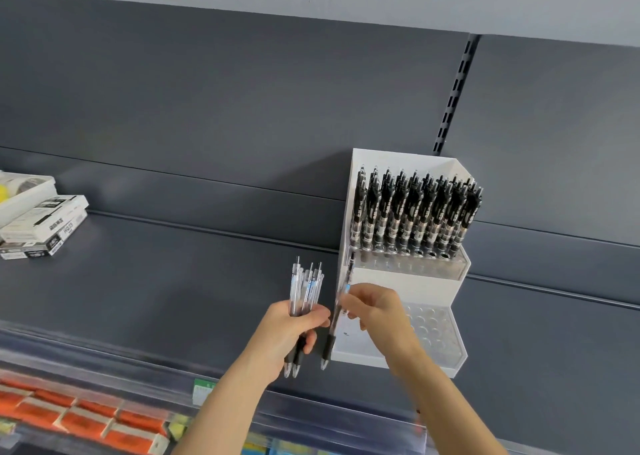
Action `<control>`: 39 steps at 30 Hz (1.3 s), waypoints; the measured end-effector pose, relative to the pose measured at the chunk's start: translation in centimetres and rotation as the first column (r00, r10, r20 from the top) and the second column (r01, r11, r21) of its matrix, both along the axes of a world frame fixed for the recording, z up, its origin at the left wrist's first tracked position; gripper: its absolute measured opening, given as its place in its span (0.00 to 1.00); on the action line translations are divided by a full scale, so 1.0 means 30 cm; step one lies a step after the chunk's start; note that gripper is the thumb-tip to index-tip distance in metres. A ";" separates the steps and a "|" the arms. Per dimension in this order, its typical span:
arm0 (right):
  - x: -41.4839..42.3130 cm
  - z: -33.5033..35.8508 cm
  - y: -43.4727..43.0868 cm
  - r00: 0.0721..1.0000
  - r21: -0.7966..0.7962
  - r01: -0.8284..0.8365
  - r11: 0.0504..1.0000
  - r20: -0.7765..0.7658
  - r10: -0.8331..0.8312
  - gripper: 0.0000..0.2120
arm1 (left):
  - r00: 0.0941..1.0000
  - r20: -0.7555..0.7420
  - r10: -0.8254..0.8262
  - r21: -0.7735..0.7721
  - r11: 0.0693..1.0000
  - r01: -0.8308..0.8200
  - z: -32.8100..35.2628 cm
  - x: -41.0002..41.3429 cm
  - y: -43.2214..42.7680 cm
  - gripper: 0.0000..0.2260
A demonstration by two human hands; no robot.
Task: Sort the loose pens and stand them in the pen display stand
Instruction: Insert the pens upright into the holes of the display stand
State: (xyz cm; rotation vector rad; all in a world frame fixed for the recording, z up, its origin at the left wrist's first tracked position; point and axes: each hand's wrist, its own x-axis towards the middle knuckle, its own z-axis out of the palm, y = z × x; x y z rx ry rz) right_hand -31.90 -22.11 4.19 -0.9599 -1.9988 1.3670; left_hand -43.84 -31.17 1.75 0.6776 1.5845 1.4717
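Note:
A white stepped pen display stand [412, 281] sits on the dark shelf [173, 281], right of centre. Its upper tier is packed with several black-clipped pens [415, 212] standing upright. The lower tier [433, 330] shows rows of empty round holes. My left hand [294, 330] grips a bundle of several clear pens [306, 288], tips pointing down, just left of the stand. My right hand [374, 309] pinches a single pen [337, 316] by its middle, held upright at the stand's front left corner, tip down.
Stacked black-and-white pen boxes [41, 226] and a white tray [24, 191] lie at the shelf's far left. A clear price rail [138, 361] runs along the shelf's front edge. Orange packets [79, 420] fill the shelf below. A slotted upright [453, 94] runs up the back panel.

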 end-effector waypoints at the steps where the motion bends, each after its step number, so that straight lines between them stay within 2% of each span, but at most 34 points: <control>1: 0.009 0.009 0.013 0.999 0.049 0.052 0.997 -0.014 -0.051 0.10 | 0.999 0.009 0.031 -0.010 0.999 -0.030 -0.002 -0.006 0.001 0.05; 4: 0.036 0.037 0.072 0.959 0.229 0.284 0.931 -0.073 -0.274 0.08 | 0.992 0.097 0.081 -0.036 0.996 -0.078 -0.011 -0.020 -0.005 0.06; 6: 0.039 0.051 0.106 0.924 0.289 0.382 0.878 -0.118 -0.363 0.07 | 0.987 0.142 0.077 -0.030 0.997 -0.073 -0.013 -0.019 -0.009 0.07; 12: -0.014 0.015 0.112 0.937 0.490 0.310 0.815 -0.010 -0.350 0.07 | 0.990 0.137 0.029 0.009 0.999 -0.030 -0.012 -0.003 -0.013 0.07; 15: -0.032 -0.025 0.112 0.940 0.525 0.241 0.816 0.084 -0.331 0.10 | 0.992 0.129 0.003 0.014 1.000 -0.005 -0.012 -0.007 -0.023 0.07; 19: -0.041 -0.054 0.103 0.921 0.503 0.222 0.835 0.171 -0.349 0.11 | 0.996 0.091 -0.003 0.011 1.000 0.002 -0.017 -0.009 -0.030 0.08; 23: -0.044 -0.060 0.107 0.875 0.500 0.209 0.840 0.287 -0.389 0.10 | 0.999 0.044 -0.014 0.015 1.000 0.014 -0.011 -0.004 -0.027 0.04; 30: -0.038 -0.059 0.101 0.877 0.420 0.188 0.888 0.335 -0.344 0.10 | 0.994 0.112 -0.015 0.047 0.999 0.010 0.009 0.014 -0.024 0.02; 33: -0.006 -0.048 0.076 0.909 0.396 0.201 0.896 0.265 -0.322 0.12 | 0.991 0.135 -0.022 0.061 0.998 0.014 0.014 0.014 -0.023 0.02; 35: 0.007 -0.034 0.046 0.950 0.357 0.199 0.913 0.159 -0.270 0.09 | 0.987 0.155 -0.027 0.077 0.997 0.015 0.017 0.019 -0.018 0.03; 39: -0.005 -0.002 -0.004 0.997 0.141 0.028 0.990 0.066 -0.038 0.08 | 0.980 0.192 -0.060 0.101 0.994 0.041 0.022 0.049 0.006 0.05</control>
